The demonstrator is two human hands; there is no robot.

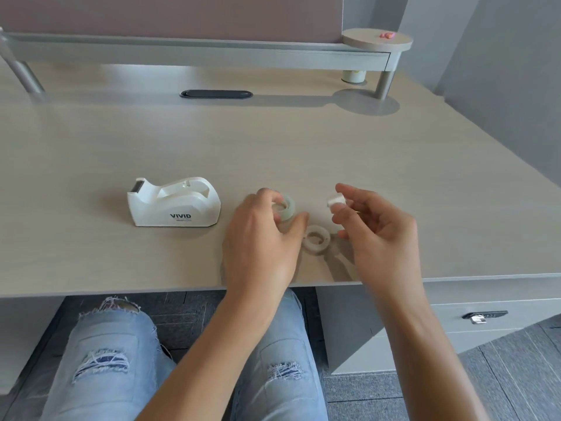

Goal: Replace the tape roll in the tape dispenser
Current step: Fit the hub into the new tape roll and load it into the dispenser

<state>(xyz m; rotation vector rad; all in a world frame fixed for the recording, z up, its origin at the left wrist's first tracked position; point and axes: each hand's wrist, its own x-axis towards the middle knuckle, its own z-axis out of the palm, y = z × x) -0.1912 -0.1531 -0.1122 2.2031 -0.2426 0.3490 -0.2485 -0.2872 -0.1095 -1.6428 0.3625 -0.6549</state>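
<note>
The white tape dispenser (pixel 173 202), marked VIVID, is sitting on the table (pixel 91 141) left of centre in the frame, its roll cradle showing empty and its cutter end pointing toward the left edge. Just right of it, the left hand (pixel 261 238) is curling its fingers around a clear tape roll (pixel 284 209), holding it slightly tilted so that the hole is facing up and to the right. The right hand (pixel 376 229) is pinching a small white spindle core (pixel 336 201) between thumb and forefinger, the other fingers loosely bent, and is holding it near the roll but apart from it. Between the two hands, lower in the frame, a second ring-shaped tape roll (pixel 316 239) is lying flat on the table; whether it is the spent one I cannot tell. Judging by this, the step in hand is fitting the core into the roll. The next move is calling for the core to be lined up with the roll's hole and pressed through until it is seated evenly, so that both ends are sticking out to drop into the dispenser's slots.
</note>
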